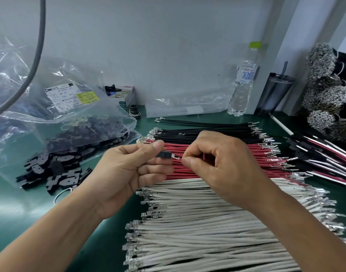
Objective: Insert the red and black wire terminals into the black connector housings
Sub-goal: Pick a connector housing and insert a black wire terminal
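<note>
My left hand [129, 169] pinches a small black connector housing [164, 155] between thumb and fingers, its open end facing right. My right hand [217, 165] pinches a wire just behind its metal terminal [175, 157], whose tip sits right at the housing's mouth. The wire's colour is hidden by my fingers. Both hands hover over a flat row of red wires [236, 165] with crimped terminals. A row of black wires [207, 132] lies behind it. Loose black housings [56, 169] spill from a clear bag at the left.
White wires [207, 222] fill the green table [101, 242] in front. Finished red, white and black assemblies [329, 160] lie at the right. A water bottle [242, 83], a dark tumbler [274, 93], bundled terminal wires [327, 91] and a labelled plastic bag [70, 99] stand behind.
</note>
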Demonstrator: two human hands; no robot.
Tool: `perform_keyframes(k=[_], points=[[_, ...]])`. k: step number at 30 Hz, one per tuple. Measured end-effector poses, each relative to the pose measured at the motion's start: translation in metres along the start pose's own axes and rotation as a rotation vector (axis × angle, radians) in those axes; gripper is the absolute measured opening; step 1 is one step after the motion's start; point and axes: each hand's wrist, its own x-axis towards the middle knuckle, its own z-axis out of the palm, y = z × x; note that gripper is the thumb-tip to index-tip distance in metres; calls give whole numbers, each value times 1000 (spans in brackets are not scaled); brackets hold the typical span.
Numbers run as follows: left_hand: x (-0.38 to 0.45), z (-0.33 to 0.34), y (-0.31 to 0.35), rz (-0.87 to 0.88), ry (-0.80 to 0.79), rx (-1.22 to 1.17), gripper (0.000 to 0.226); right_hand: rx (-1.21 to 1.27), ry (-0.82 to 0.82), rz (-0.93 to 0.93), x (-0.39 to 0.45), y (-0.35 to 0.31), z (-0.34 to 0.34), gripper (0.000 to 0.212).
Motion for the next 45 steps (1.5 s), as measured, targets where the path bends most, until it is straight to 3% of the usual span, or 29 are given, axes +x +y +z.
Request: perform_keyframes(k=[5, 10, 15, 17, 28, 34, 39, 42, 45], points=[[-2, 1, -1, 18, -7, 101, 40, -161, -14, -97, 1, -1, -4, 11], [-4, 6, -5, 18, -11, 22, 38, -76, 64, -71, -2, -3, 8, 11], [-6, 9, -5, 407, 32, 415, 34, -37, 91, -8, 1, 3, 9, 11], [-5, 7, -5, 464, 41, 473, 24, -23, 94, -3, 0, 6, 6, 10], [-3, -4, -6, 348, -46, 434, 20, -30, 80, -88, -2, 6, 9, 9], [5, -9, -8, 397, 3, 528, 12, -383, 171, -186, 0, -6, -2, 9], [8, -16, -9, 434, 67, 519, 9, -330, -262, -82, -10, -24, 19, 20], [12, -16, -9, 440, 77, 498, 9, -301, -312, -11, -10, -27, 25, 24], [14, -18, -10, 445, 90, 480, 9, -280, -324, 33, -9, -30, 26, 8]])
